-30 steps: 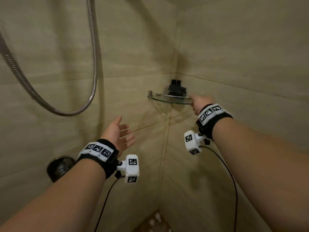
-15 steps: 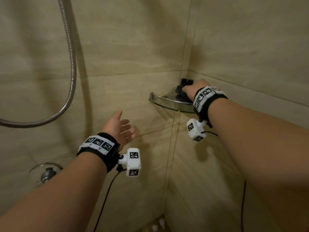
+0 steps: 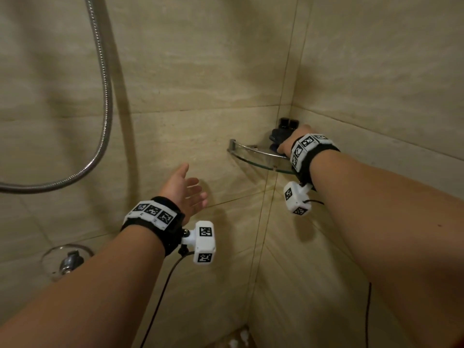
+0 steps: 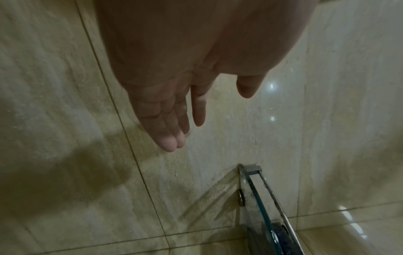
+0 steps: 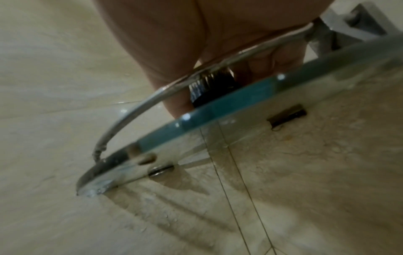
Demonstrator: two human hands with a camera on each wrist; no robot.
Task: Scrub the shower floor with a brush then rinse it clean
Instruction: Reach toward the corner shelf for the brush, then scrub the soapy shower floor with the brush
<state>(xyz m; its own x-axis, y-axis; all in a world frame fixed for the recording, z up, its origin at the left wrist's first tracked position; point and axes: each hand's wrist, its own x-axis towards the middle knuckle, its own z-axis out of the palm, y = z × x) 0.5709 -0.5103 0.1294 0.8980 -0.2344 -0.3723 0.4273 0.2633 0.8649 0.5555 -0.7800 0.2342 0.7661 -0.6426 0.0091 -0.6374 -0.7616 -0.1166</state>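
Note:
A black scrub brush [image 3: 286, 125] stands in the back corner of a glass corner shelf [image 3: 253, 159]. My right hand [image 3: 288, 143] reaches over the shelf rail and grips the brush. In the right wrist view my thumb [image 5: 174, 96] lies left of the dark bristles [image 5: 209, 88] and curled fingers lie right of them, behind the shelf's green glass edge [image 5: 218, 107]. My left hand [image 3: 187, 190] hovers open in front of the wall, palm turned right, fingers straight [image 4: 172, 131], holding nothing. A small patch of shower floor [image 3: 236, 342] shows at the bottom.
Beige tiled walls meet in a corner behind the shelf. A metal shower hose [image 3: 105, 96] loops down at the left. A chrome wall valve [image 3: 69, 261] sits low left, beside my left forearm. The shelf's bracket [image 4: 250, 168] is just below and right of my left hand.
My right hand rose from the shelf's front rim, went over the rail and closed around the brush. My left hand stayed open in about the same place.

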